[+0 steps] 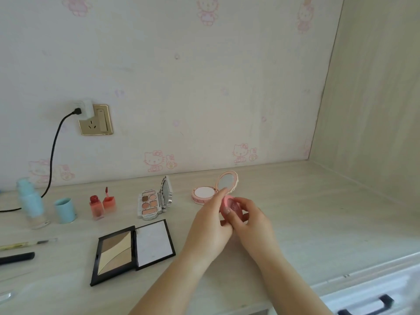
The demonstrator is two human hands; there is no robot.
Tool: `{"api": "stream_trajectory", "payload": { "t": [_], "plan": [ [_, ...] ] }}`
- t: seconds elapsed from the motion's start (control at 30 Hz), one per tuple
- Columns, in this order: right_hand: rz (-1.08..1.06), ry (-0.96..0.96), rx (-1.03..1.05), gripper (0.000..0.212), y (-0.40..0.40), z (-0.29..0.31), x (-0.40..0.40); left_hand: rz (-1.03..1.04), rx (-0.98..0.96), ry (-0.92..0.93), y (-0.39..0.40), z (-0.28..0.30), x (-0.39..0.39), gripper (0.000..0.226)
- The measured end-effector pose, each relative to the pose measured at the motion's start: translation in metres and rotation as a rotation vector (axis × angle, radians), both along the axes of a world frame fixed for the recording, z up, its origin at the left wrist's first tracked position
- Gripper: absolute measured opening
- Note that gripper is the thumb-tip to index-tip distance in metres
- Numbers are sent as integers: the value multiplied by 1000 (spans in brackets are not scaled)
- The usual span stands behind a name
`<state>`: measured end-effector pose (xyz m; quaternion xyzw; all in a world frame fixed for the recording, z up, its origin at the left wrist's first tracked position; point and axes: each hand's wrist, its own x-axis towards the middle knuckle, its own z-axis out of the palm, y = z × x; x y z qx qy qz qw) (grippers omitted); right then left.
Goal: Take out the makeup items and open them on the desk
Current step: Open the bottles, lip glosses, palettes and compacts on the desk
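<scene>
While both hands meet above the desk [295,201], they hold a small pink case [229,204] between them, just in front of the round compact. Left hand [211,221]: fingers curled round the case from the left, thumb up along its edge. Right hand [247,217]: fingers curled round it from the right, fingertips on its darker face. Cannot tell whether the case is open or closed.

Round pink compact [204,193] sits on the desk just behind the hands, lid up, mirror facing forward. Left of it, a white eyeshadow palette [151,204] stands open, lid upright. Nearer the front edge, a black contour palette [134,250] lies open flat, mirror half to the right.

Further left: two red lip tints [102,204] side by side, one with its wand standing out of it; a blue cap [64,210] upright, apart from its blue-topped bottle [31,203]. At far left, a thin brush [29,243] and a black stick [17,258] lie flat. A black cable [53,153] runs up to a wall socket [95,120].
</scene>
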<state>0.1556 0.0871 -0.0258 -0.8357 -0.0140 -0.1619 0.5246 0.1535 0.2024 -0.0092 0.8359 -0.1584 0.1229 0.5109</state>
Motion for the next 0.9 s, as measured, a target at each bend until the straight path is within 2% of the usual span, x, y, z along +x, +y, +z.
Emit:
{"api": "stream_trajectory", "payload": {
  "t": [0.07, 0.17, 0.27, 0.37, 0.43, 0.53, 0.67, 0.8, 0.9],
  "plan": [
    [8, -27, 68, 34, -1, 4, -3, -39, -317, 107, -3, -1, -4, 51],
    [44, -90, 129, 27, 0, 7, -6, -223, -855, 410, -2, 7, -10, 35],
    [91, -148, 115, 27, 3, 6, -6, -346, -1055, 594, 4, 9, -7, 29],
    [125, -169, 76, 37, 3, 3, -3, -389, -1093, 692, 7, 8, -6, 37],
    [152, -171, 54, 39, 3, 0, -2, -410, -1135, 703, 9, 4, -4, 43],
    [160, -186, 26, 41, 5, 0, -2, -425, -1172, 662, 11, 1, 0, 40],
    [146, -112, -52, 19, 7, 11, -5, -438, -1140, 628, 13, -3, 2, 27],
    [181, 41, -219, 18, -2, 30, -5, -429, -1060, 585, 11, -6, 4, 27],
    [218, 104, -293, 18, -5, 43, -3, -416, -1095, 575, 10, -8, 6, 35]
  ]
}}
